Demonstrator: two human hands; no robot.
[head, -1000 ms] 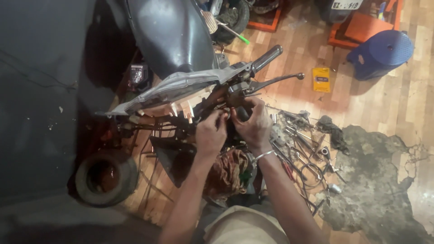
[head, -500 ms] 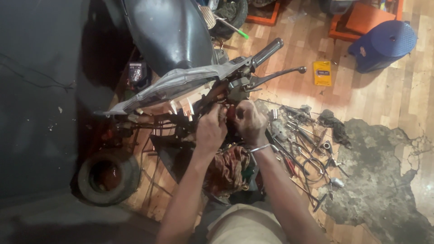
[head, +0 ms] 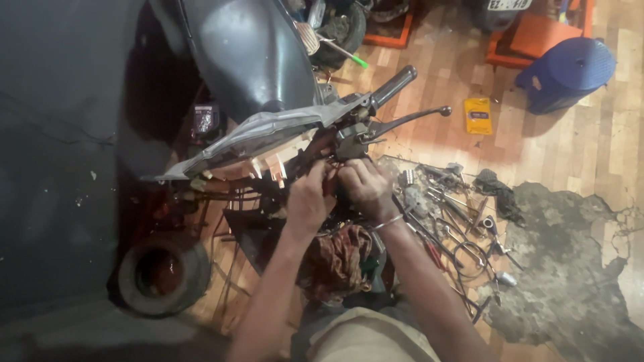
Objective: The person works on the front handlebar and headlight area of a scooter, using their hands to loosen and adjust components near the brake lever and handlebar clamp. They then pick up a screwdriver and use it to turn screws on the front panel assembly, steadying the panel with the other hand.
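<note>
A stripped scooter (head: 248, 80) fills the upper left of the wooden floor (head: 590, 141), its dark grey front panel standing over a grey handlebar cover (head: 268, 134) that runs from the middle left up towards the centre. Out of that cover juts the black handlebar grip (head: 392, 86), and just below it the brake lever (head: 406, 121) points right. A small tyre (head: 164, 273) lies flat near the floor's lower left edge. A blue plastic stool (head: 567, 74) stands near the top right corner, with an orange tray (head: 537, 37) beside it. A grey patch of broken floor (head: 570, 281) spreads along the right edge; on its left border lies a scatter of hand tools (head: 449, 208), spanners and cables among them. A small yellow box (head: 477, 115) lies between the lever tip and the stool. A reddish rag (head: 335, 261) sits in front of the person's lap. Both hands work under the lever mount at the handlebar: the left hand (head: 310, 198) is curled, fingers closed around wiring or a small part, probably, though the view is too dark to be sure. The right hand (head: 365, 188), a bangle at the wrist, is likewise closed, touching the left.
</note>
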